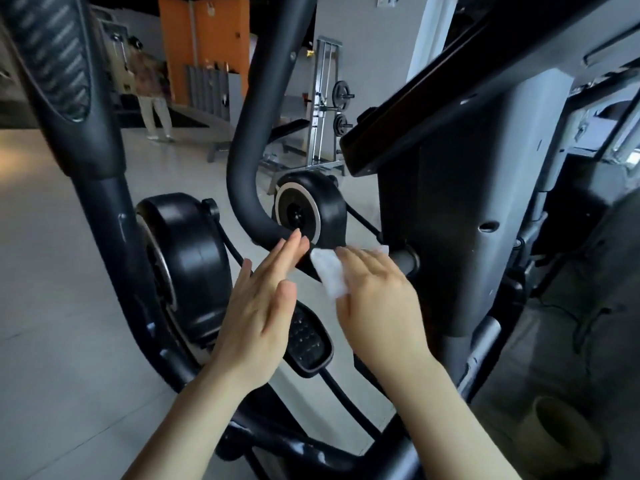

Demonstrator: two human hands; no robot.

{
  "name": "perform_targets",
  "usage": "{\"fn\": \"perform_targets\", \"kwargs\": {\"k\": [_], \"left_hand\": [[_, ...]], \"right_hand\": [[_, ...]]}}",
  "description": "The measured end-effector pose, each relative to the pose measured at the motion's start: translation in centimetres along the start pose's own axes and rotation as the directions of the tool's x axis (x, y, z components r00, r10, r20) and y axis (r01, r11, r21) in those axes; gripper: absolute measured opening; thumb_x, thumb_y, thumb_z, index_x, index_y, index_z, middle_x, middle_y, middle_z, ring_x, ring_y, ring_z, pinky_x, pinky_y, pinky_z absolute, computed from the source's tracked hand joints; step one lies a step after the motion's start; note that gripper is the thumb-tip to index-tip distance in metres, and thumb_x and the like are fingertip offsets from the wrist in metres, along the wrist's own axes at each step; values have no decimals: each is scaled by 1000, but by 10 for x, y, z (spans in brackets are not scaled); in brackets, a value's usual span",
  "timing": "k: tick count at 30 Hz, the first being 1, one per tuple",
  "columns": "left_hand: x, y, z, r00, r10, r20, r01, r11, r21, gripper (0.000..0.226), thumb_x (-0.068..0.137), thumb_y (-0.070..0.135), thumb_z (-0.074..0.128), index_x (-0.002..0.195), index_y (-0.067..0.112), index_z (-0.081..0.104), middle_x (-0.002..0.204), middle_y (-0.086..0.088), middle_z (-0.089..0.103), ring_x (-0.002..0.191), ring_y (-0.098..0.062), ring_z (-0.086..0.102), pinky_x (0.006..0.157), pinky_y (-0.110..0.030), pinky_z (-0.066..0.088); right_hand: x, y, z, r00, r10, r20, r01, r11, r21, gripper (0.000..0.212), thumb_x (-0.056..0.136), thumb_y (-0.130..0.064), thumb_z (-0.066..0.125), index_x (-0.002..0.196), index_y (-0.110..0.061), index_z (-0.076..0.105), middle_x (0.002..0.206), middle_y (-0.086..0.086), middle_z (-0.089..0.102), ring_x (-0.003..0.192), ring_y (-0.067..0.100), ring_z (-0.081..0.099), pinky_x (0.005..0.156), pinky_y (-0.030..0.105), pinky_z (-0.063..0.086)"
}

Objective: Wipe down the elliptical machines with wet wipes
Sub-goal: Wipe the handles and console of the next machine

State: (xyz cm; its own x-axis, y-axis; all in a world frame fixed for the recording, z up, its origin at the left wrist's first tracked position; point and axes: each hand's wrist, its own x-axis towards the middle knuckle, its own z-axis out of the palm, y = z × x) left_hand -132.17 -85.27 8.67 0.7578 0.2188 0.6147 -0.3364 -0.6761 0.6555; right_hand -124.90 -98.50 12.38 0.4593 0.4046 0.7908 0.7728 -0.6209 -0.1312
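head view: right hand (375, 299) presses a crumpled white wipe (329, 277) on the matte black bar (273, 233); left hand (258, 306) flat, empty.

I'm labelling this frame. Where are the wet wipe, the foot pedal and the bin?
wet wipe (329, 276), head view, middle of the white sheet.
foot pedal (309, 341), head view, studded tread.
bin (554, 433), head view, rim.
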Motion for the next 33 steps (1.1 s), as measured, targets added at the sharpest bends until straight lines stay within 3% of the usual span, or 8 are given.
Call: {"fn": "perform_targets", "kwargs": {"k": [4, 7, 9, 13, 16, 19, 27, 33], "left_hand": [[5, 9, -16, 968, -187, -168, 128, 941, -312, 46, 92, 62, 26, 135, 49, 35, 139, 26, 49, 133, 9, 40, 112, -14, 27], [15, 6, -28, 903, -285, -322, 155, 914, -374, 44, 90, 64, 26, 130, 51, 38, 145, 23, 43, 137, 7, 35, 118, -25, 27], [26, 9, -32, 863, -395, -315, 214, 850, -481, 53, 91, 71, 22, 139, 51, 31, 156, 18, 31, 143, 3, 25, 122, -34, 20], [40, 19, -37, 847, -502, -174, 247, 663, -707, 89, 76, 78, 14, 154, 35, 18, 162, 9, 23, 146, -5, 24, 122, -37, 18], [41, 17, -35, 890, -437, -135, 207, 647, -734, 82, 86, 78, 6, 153, 35, 27, 155, 13, 38, 142, -2, 33, 118, -34, 27], [39, 10, -36, 865, -486, -129, 225, 604, -765, 69, 96, 62, 0, 156, 32, 18, 154, 12, 40, 140, -2, 37, 120, -35, 26], [36, 11, -50, 856, -510, -83, 324, 655, -682, 67, 99, 54, -6, 154, 28, 21, 160, 6, 28, 145, -7, 29, 121, -30, 17], [33, 17, -48, 871, -488, -63, 343, 693, -634, 67, 98, 54, -7, 155, 29, 15, 160, 12, 23, 145, -2, 23, 123, -33, 13]], "right_hand": [[5, -16, 5, 997, -54, 57, 54, 998, -9, 33, 73, 3, 49, 96, -7, 70, 77, 3, 69, 66, 22, 64, 54, 26, 50], [43, -18, -7, 980, 20, 198, -51, 987, 151, 32, 94, -8, 49, 67, -24, 46, 54, -6, 35, 47, 13, 30, 46, 22, 20], [78, -29, -10, 987, 113, 112, -147, 918, 369, 37, 101, -13, 44, 65, -20, 38, 54, -3, 36, 49, 16, 33, 49, 28, 23], [110, -68, 13, 998, 17, -61, -3, 974, 228, 40, 83, 1, 36, 114, 5, 62, 99, 22, 68, 85, 38, 63, 64, 34, 41], [87, -77, 39, 948, -158, 275, 148, 987, 56, 57, 94, -1, 30, 150, 8, 18, 155, 28, 24, 142, 36, 29, 112, 34, 30], [69, -72, 47, 828, -212, 519, 285, 956, -65, 67, 102, -7, 29, 150, 3, -16, 161, 22, -12, 151, 27, -4, 120, 27, 8], [66, -21, -8, 606, -362, 708, 566, 822, -64, 65, 96, 0, 35, 154, -5, 8, 162, 16, 15, 142, 28, 32, 103, 39, 44], [59, 5, -44, 652, -282, 704, 402, 916, -6, 63, 86, 5, 41, 145, -17, 40, 129, 7, 59, 106, 28, 61, 84, 36, 49]]}}
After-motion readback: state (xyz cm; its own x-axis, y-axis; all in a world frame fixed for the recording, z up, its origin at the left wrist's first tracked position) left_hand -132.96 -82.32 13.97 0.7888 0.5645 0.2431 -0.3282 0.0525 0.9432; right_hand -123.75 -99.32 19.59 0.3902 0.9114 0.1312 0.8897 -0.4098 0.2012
